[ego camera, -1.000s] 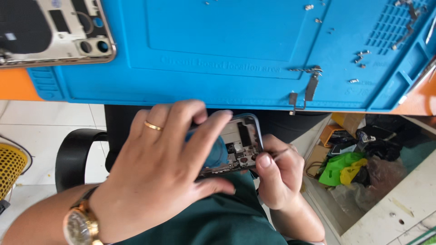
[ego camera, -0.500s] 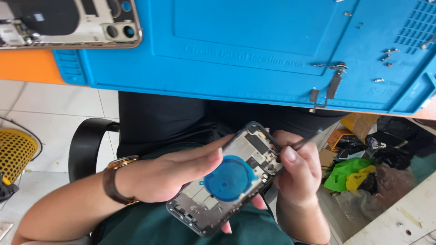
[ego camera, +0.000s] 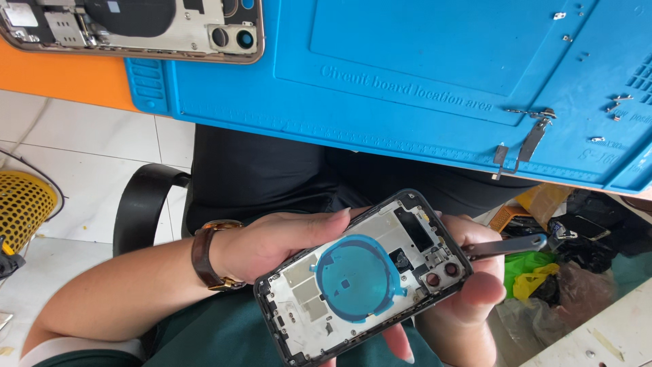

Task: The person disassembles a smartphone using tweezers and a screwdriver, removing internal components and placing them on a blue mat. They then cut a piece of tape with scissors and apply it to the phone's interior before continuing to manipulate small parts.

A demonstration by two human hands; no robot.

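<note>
Blue, the round film on the open phone shell sits at the middle of the head view, low in the frame and above the person's lap. The shell lies tilted, its camera corner up to the right and its bottom end down to the left, inner side facing up with metal plates and small parts showing.

Left hand comes in from the lower left, forearm bare, a brown-strapped watch on the wrist. It cradles the shell from the left edge and underneath: the fingers are curled loosely around it, thumb side along the upper edge, and one fingertip pokes out below the shell's lower rim.

Right hand is under and beside the camera corner, fingers folded closed around a slim metal tool. The tool lies nearly level, its handle reaching right, its tip at the shell's right edge near the camera holes; whether the tip touches a part cannot be told.

Above, a blue mat covers the bench edge, with small screws and a metal bracket lying on it. Another opened phone rests at the top left. A black chair armrest stands left of the lap.
</note>
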